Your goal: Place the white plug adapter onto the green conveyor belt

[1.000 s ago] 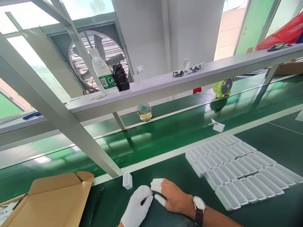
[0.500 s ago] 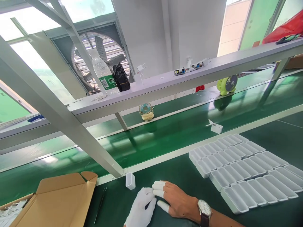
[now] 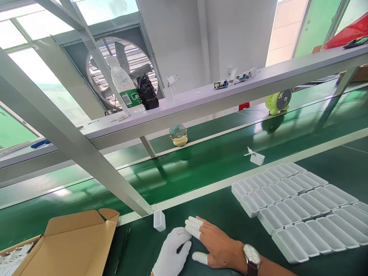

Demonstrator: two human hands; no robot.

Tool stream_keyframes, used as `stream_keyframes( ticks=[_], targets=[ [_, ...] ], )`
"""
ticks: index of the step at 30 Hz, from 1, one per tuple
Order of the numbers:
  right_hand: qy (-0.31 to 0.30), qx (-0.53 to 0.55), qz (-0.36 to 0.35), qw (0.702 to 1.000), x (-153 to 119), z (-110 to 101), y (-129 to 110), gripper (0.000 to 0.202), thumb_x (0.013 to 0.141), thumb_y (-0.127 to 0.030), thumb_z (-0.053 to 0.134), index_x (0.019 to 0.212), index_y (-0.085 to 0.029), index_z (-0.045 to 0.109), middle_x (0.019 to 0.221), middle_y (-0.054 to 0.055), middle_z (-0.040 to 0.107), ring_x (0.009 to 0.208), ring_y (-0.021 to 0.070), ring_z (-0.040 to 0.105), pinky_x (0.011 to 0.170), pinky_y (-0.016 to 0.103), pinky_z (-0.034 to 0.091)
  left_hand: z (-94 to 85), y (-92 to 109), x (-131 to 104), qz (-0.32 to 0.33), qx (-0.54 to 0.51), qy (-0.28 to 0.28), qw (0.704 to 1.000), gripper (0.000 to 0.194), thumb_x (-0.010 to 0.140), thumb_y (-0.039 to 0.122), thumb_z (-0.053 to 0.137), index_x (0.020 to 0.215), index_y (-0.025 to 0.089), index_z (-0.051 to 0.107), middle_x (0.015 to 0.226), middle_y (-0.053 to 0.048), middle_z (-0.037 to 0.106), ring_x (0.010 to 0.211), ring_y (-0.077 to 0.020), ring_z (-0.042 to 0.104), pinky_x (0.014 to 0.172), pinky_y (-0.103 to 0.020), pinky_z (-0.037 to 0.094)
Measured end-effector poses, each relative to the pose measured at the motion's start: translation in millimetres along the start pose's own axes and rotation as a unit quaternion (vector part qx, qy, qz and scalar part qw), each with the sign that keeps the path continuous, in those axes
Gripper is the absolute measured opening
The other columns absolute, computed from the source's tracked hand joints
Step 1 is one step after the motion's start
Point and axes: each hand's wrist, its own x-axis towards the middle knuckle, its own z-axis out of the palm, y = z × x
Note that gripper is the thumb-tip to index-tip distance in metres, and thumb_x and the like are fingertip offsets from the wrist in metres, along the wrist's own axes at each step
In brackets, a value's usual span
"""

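Right hand [image 3: 218, 245] lies flat on the mat, fingers spread, white cots on the tips, gripping nothing. Left hand [image 3: 171, 253], in a white glove, rests loosely open, touching the right's fingertips — a small dark bit shows at its thumb, too small to identify. Nearest thing: white case [image 3: 159, 220], upright just beyond both hands, below the frame post [image 3: 86, 161]. Likely light, stiff, smooth plastic — pinch its flat sides. Tweezers [image 3: 122, 251] lie left of the case, beside the box [image 3: 69, 241].
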Motion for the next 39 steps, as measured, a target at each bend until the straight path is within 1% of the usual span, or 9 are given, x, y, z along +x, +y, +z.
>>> stream_keyframes(
  ticks=[5, 8, 12, 16, 21, 29, 32, 36, 39],
  targets=[
    [-0.015, 0.023, 0.002, 1.000, 1.5, -1.3, 0.9, 0.076, 0.096, -0.044, 0.062, 0.160, -0.017, 0.031, 0.161, 0.018, 0.037, 0.152, 0.0349, 0.029, 0.126, 0.058, 0.021, -0.5, 0.4, 0.5, 0.004, -0.004, 0.001, 1.000, 0.028, 0.100, 0.026, 0.052, 0.114, 0.035, 0.074, 0.120, -0.003, 0.071, 0.111, -0.0206, 0.066, 0.104, -0.037, 0.055],
    [-0.029, 0.033, 0.009, 0.999, 2.5, 0.0, 2.6, 0.076, 0.096, -0.046, 0.062, 0.160, -0.019, 0.031, 0.162, 0.017, 0.036, 0.153, 0.0350, 0.027, 0.127, 0.058, 0.018, -0.4, 0.4, 0.2, -0.003, -0.010, -0.002, 1.000, 0.027, 0.100, 0.026, 0.052, 0.113, 0.034, 0.074, 0.121, -0.004, 0.071, 0.112, -0.0210, 0.066, 0.105, -0.038, 0.055],
    [-0.042, 0.045, 0.026, 0.998, 2.5, 6.8, 7.0, 0.077, 0.097, -0.048, 0.059, 0.161, -0.019, 0.028, 0.156, 0.017, 0.047, 0.152, 0.0337, 0.031, 0.128, 0.055, 0.015, -1.6, 2.7, -0.4, -0.001, -0.021, -0.005, 1.000, 0.028, 0.100, 0.027, 0.051, 0.114, 0.032, 0.075, 0.123, -0.006, 0.070, 0.114, -0.0221, 0.065, 0.107, -0.040, 0.053],
    [-0.040, 0.038, 0.026, 0.998, 1.6, 12.3, 10.7, 0.076, 0.097, -0.044, 0.058, 0.161, -0.017, 0.028, 0.150, 0.018, 0.053, 0.151, 0.0333, 0.032, 0.128, 0.054, 0.017, -2.6, 5.4, -0.1, 0.005, -0.027, -0.001, 1.000, 0.030, 0.101, 0.028, 0.051, 0.119, 0.031, 0.074, 0.122, -0.008, 0.070, 0.114, -0.0237, 0.065, 0.106, -0.043, 0.053],
    [-0.031, 0.022, 0.022, 0.999, 2.1, 11.4, 9.0, 0.072, 0.097, -0.041, 0.057, 0.160, -0.016, 0.032, 0.149, 0.019, 0.054, 0.148, 0.0316, 0.038, 0.128, 0.052, 0.019, -1.8, 4.6, 0.6, 0.020, -0.028, 0.005, 0.999, 0.026, 0.100, 0.026, 0.052, 0.112, 0.028, 0.075, 0.120, -0.009, 0.071, 0.112, -0.0234, 0.065, 0.105, -0.042, 0.054],
    [-0.007, -0.002, 0.035, 0.999, 3.7, 19.2, 10.9, 0.059, 0.099, -0.031, 0.052, 0.155, -0.015, 0.042, 0.137, 0.017, 0.065, 0.140, 0.0286, 0.051, 0.128, 0.049, 0.023, -2.4, 4.0, -0.8, 0.021, -0.019, 0.009, 1.000, 0.025, 0.100, 0.025, 0.052, 0.110, 0.029, 0.075, 0.119, -0.007, 0.071, 0.113, -0.0220, 0.065, 0.105, -0.038, 0.054],
    [-0.008, -0.004, 0.037, 0.999, 3.5, 18.5, 9.8, 0.056, 0.100, -0.030, 0.050, 0.154, -0.015, 0.044, 0.137, 0.017, 0.065, 0.137, 0.0279, 0.054, 0.128, 0.049, 0.023, -0.8, 2.6, -0.9, 0.019, -0.015, 0.012, 1.000, 0.025, 0.101, 0.027, 0.051, 0.109, 0.028, 0.075, 0.119, -0.008, 0.071, 0.111, -0.0220, 0.066, 0.104, -0.038, 0.055],
    [0.000, -0.005, 0.030, 1.000, 2.5, 16.8, 8.1, 0.052, 0.103, -0.032, 0.048, 0.154, -0.018, 0.045, 0.145, 0.016, 0.059, 0.140, 0.0266, 0.052, 0.128, 0.048, 0.024, 0.8, 0.3, -2.2, 0.022, -0.016, 0.029, 0.999, 0.024, 0.101, 0.027, 0.052, 0.104, 0.027, 0.075, 0.113, -0.007, 0.073, 0.105, -0.0205, 0.069, 0.098, -0.034, 0.058],
    [0.009, -0.011, 0.027, 1.000, 1.9, 18.2, 8.2, 0.051, 0.103, -0.031, 0.048, 0.152, -0.018, 0.048, 0.144, 0.016, 0.060, 0.139, 0.0268, 0.052, 0.127, 0.048, 0.025, -0.3, -0.4, -3.7, 0.035, -0.017, 0.040, 0.998, 0.023, 0.101, 0.027, 0.053, 0.101, 0.025, 0.075, 0.109, -0.007, 0.074, 0.101, -0.0198, 0.070, 0.094, -0.032, 0.059]
  ],
)
